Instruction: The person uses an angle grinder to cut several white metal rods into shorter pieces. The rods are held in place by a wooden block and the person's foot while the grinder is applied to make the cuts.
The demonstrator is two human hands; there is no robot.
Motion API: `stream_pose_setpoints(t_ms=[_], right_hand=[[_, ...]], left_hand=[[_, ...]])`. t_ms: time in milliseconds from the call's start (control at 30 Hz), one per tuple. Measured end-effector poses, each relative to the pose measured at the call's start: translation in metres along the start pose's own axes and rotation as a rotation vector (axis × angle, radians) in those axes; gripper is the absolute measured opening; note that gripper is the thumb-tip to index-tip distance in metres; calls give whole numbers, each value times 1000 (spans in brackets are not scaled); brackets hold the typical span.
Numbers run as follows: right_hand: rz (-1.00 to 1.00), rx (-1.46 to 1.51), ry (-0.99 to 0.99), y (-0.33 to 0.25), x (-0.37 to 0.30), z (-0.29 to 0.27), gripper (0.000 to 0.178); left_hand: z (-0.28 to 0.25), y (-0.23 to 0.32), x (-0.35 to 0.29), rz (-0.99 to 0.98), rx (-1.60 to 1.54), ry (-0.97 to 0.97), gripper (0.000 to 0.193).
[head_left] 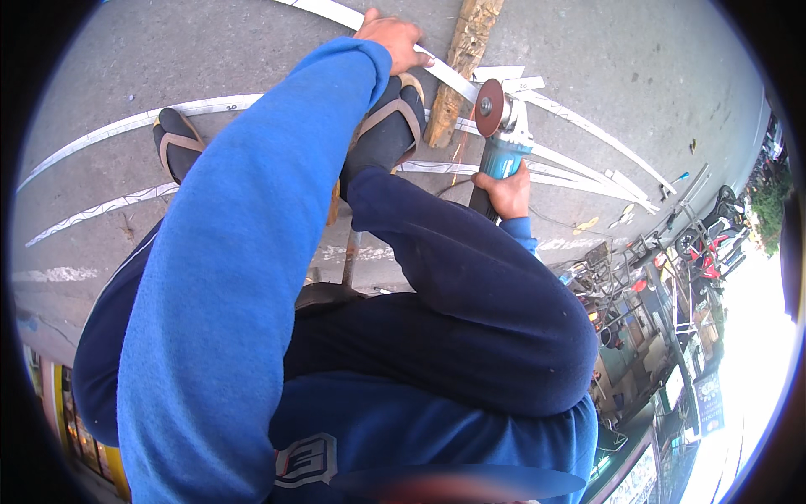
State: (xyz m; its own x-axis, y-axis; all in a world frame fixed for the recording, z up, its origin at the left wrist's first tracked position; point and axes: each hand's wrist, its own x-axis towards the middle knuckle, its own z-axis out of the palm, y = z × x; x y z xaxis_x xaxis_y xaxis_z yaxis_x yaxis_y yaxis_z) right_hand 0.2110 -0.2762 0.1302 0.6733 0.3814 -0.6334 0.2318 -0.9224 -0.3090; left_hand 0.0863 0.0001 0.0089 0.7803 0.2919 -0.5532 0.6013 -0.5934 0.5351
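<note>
Right of centre, the right hand [504, 191] grips the teal angle grinder [502, 139], its disc touching a curved metal strip [445, 73]. Above, at the top centre, the left hand [392, 39] presses flat on that strip, which rests across a wooden block [460, 67] beside a sandalled foot [388, 126].

A teal angle grinder [501, 143] (reddish disc upright) meets a thin curved metal strip [447, 74] lying on concrete.

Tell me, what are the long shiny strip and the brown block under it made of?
The long silvery strip looks like thin metal: flat, pale, with a dull shine. The brown block looks like rough, unpainted wood, grainy and chipped. The left hand presses on the strip.
</note>
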Motion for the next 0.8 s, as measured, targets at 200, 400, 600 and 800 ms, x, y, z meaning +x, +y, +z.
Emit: stream_pose_setpoints(t_ms=[200, 400, 600, 800], right_hand=[[44, 134, -5, -6, -14, 1, 63], [18, -6, 10, -5, 7, 1, 63], [28, 81, 9, 1, -11, 5, 65], [36, 57, 6, -6, -10, 5, 67]], left_hand=[[6, -3, 4, 9, 3, 19, 57], [15, -11, 10, 29, 21, 47, 57], [16, -9, 10, -2, 32, 31, 60], [17, -10, 14, 9, -93, 15, 50]])
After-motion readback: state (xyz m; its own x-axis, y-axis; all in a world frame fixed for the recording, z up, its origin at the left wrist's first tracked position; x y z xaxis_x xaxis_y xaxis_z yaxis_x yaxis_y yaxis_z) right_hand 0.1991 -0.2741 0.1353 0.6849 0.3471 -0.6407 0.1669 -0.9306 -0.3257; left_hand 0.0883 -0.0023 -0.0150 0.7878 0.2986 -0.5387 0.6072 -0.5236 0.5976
